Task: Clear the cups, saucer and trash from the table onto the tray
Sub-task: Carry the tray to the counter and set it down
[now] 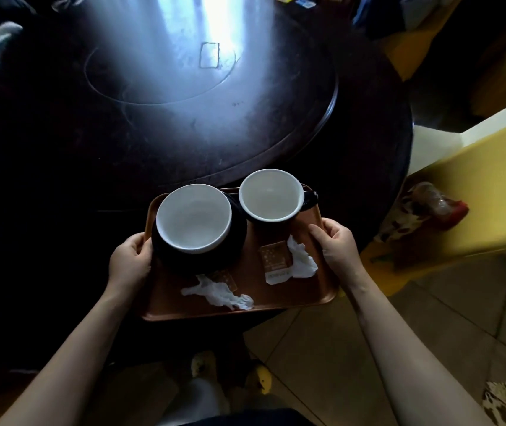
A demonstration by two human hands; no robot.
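A brown tray (279, 302) is held at the near edge of the round dark table (276, 133). My left hand (130, 259) grips its left rim and my right hand (336, 244) grips its right rim. On the tray, a wide white-lined cup (193, 218) sits on a dark saucer (239, 241) at the left. A dark mug with a white inside (270, 195) stands at the back right. Two crumpled white napkins (218, 293) (302, 259) and a torn brown sugar packet (276, 259) lie at the front and right of the tray.
The table has a raised round turntable (307, 87) that reflects window light. A yellow bench or counter (476, 195) stands close on the right, with a red and patterned item (430, 210) under it. Tiled floor (337, 348) lies below the tray, and my slippered feet show there.
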